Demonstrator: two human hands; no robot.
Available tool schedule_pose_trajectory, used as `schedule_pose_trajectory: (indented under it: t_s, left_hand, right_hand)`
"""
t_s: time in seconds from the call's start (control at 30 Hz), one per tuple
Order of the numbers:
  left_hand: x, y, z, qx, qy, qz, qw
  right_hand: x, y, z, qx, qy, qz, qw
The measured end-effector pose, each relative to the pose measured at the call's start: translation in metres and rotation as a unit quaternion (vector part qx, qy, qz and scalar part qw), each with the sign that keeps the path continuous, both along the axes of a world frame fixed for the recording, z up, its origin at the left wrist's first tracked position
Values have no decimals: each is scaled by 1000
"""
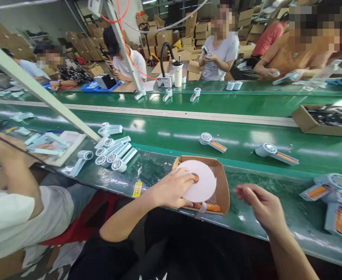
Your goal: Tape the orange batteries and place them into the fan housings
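Note:
My left hand [173, 188] grips a white disc-shaped roll [204, 182] with an orange-brown core, tilted above a small cardboard box [224, 186]. A short pale strip [200, 210] hangs at the roll's lower edge. Inside the box lie orange cylindrical cells [212, 207] with thin wires, partly hidden by the roll. To the right of the box, my right hand [266, 206] hovers over the bench, its fingers curled and the thumb close against them. Anything between those fingertips is too small to make out.
Light-blue fan housings [119, 165] cluster left of the box. Others with orange cells [338, 221] lie at right, and two [271, 149] rest on the green belt [171, 132]. A slanted white post [42, 91] crosses the left. A co-worker's arm [16, 167] is beside me; several people sit opposite.

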State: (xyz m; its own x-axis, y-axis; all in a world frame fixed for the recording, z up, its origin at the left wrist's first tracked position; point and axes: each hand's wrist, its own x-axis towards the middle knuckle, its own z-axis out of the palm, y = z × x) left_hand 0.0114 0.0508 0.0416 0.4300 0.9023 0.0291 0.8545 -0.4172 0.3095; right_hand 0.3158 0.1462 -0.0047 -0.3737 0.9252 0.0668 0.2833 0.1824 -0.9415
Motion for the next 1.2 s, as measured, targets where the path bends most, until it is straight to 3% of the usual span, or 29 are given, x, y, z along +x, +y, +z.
schedule_pose_trajectory:
  t_s: [0.07, 0.2, 0.3, 0.37, 0.43, 0.47, 0.57, 0.7, 0.77, 0.87, 0.97, 1.07, 1.2]
  left_hand:
    - [-7, -14, 2, 105, -35, 49, 993]
    - [-37, -34, -19, 252, -86, 137, 954]
    - [-58, -41, -44, 260, -201, 267, 906]
    - [-67, -45, -58, 214, -300, 364, 855]
    - [-68, -51, -69, 175, -354, 418, 818]
    - [-66, -53, -72, 168, -358, 423, 815]
    - [-54, -57, -78, 182, -331, 390, 840]
    - [-42, -56, -79, 214, -261, 320, 885]
    - [-42, -57, -78, 240, -220, 293, 899]
    - [-44, -61, -75, 282, -149, 259, 912]
    - [-44, -64, -71, 291, -84, 229, 925]
    - [-39, -62, -65, 291, -49, 196, 935]
    - [-33, -57, -56, 311, -25, 161, 936]
  right_hand:
    - [-21, -21, 12, -57, 72, 52, 994]
    - [-63, -61, 20, -154, 96, 280, 943]
    - [-77, -72, 15, -85, 15, 445, 891]
    - [-79, -67, 12, -12, -76, 476, 876]
    - [-82, -51, 11, 31, -159, 420, 893]
    - [-87, -41, 12, 47, -193, 368, 908]
    - [-111, -11, 11, 120, -281, 220, 926]
    - [-144, 15, 4, 148, -338, 219, 903]
    - [-146, 23, 1, 98, -285, 209, 930]
    - [-130, 31, 0, -43, -58, 165, 984]
    - [-111, 28, 7, -157, 144, 152, 965]
    - [-101, 15, 22, -175, 186, 178, 950]
    - [-96, 0, 43, -117, 164, 176, 964]
